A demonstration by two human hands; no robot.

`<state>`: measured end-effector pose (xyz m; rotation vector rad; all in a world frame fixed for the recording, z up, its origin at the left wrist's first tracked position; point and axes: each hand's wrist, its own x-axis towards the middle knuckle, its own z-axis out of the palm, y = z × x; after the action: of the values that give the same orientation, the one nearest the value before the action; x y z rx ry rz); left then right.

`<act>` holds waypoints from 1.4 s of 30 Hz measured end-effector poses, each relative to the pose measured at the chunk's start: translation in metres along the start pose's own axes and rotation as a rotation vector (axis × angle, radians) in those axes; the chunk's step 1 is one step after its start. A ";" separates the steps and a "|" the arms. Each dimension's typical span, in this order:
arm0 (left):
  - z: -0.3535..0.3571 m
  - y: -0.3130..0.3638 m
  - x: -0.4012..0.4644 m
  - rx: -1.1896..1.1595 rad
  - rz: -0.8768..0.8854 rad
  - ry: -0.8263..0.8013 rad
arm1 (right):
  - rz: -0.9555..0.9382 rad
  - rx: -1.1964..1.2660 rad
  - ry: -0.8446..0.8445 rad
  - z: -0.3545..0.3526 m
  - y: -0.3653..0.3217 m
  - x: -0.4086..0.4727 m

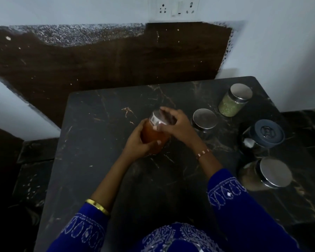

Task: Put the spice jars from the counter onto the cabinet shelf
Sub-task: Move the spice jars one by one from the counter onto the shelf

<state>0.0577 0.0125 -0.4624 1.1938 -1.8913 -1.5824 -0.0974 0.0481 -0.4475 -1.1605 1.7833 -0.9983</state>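
A glass jar of orange-red spice (154, 136) with a steel lid is tilted above the dark marble counter (102, 160). My left hand (138, 142) grips its body from the left and below. My right hand (173, 124) curls over the steel lid from the right. On the counter's right side stand other jars: a green-spice jar (233, 100), a steel-lidded jar (205, 122), a blue-lidded jar (262, 137) and another steel-lidded jar (265, 175). No cabinet shelf is in view.
Behind the counter is a dark brown wall panel (107, 57) with a light wall above, carrying a socket plate (178, 7). The counter drops off on the left to a dark lower surface (31, 170).
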 end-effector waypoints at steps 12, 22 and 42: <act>0.004 0.035 -0.043 -0.723 -0.156 -0.350 | -0.012 0.600 -0.015 -0.020 -0.033 -0.031; -0.003 0.047 -0.038 0.108 0.167 0.363 | -0.023 0.388 0.047 0.000 -0.050 -0.051; -0.028 0.062 -0.053 -0.289 0.386 0.084 | -0.123 0.490 0.202 0.009 -0.084 -0.066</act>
<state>0.0866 0.0382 -0.3853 0.7117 -1.6479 -1.4989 -0.0418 0.0854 -0.3636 -0.8881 1.5013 -1.5668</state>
